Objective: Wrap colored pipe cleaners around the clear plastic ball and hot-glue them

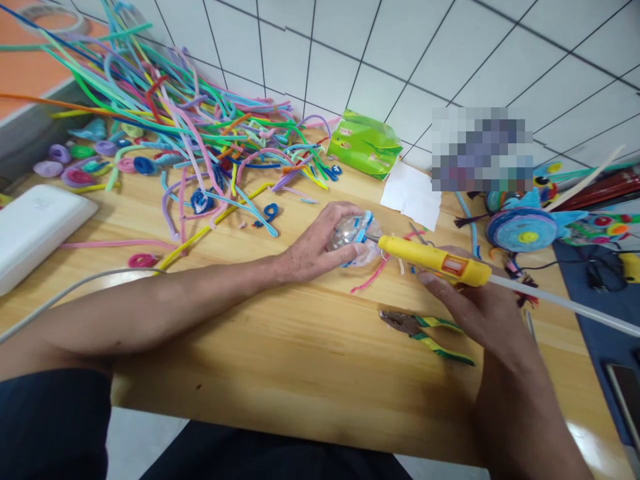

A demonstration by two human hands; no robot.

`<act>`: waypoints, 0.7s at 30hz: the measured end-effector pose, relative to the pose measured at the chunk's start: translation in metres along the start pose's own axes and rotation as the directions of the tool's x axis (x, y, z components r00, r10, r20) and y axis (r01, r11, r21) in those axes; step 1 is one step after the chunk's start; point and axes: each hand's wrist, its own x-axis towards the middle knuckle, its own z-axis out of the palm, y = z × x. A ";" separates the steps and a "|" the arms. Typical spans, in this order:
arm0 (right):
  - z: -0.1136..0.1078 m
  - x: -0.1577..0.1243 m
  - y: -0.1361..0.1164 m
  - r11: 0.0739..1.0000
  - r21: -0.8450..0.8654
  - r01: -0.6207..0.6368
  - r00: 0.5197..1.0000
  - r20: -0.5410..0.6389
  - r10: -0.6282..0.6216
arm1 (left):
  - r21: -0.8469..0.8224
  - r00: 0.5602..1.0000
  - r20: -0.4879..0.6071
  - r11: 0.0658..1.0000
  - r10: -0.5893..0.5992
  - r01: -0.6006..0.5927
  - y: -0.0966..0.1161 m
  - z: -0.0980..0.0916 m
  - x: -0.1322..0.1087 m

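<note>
My left hand (327, 241) is closed around a clear, rounded plastic piece (345, 233) with light blue strips on it; it looks like part of a bottle. In my right hand (465, 303) is a yellow hot glue gun (425, 259), with a long white glue stick (560, 303) coming out of its back end. The gun's nozzle meets the plastic piece near the blue strip, though I cannot tell whether it touches. Below my right hand lie pliers (400, 323) with green and yellow handles. A pink pipe cleaner scrap (370, 279) lies under the gun.
A tangled heap of coloured pipe cleaners (200, 133) covers the back left. At the left edge sits a white box-shaped device (40, 227) near a grey cable (90, 283). A green packet (365, 143) and white paper (413, 193) lie by the tiled wall. Colourful fish-like crafts (523, 230) stand right.
</note>
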 end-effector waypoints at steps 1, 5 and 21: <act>0.000 0.000 -0.001 1.000 -0.009 0.008 1.000 -0.008 -0.008 | -0.004 1.000 -0.005 1.000 0.002 -0.002 0.000 0.000 0.000; 0.000 0.001 -0.003 1.000 -0.023 0.008 1.000 -0.023 -0.008 | -0.004 1.000 -0.006 1.000 -0.009 0.009 -0.001 0.001 0.000; -0.002 0.001 -0.005 0.999 -0.017 -0.036 0.999 0.012 0.036 | -0.007 1.000 -0.004 1.000 -0.021 0.021 -0.001 0.001 0.001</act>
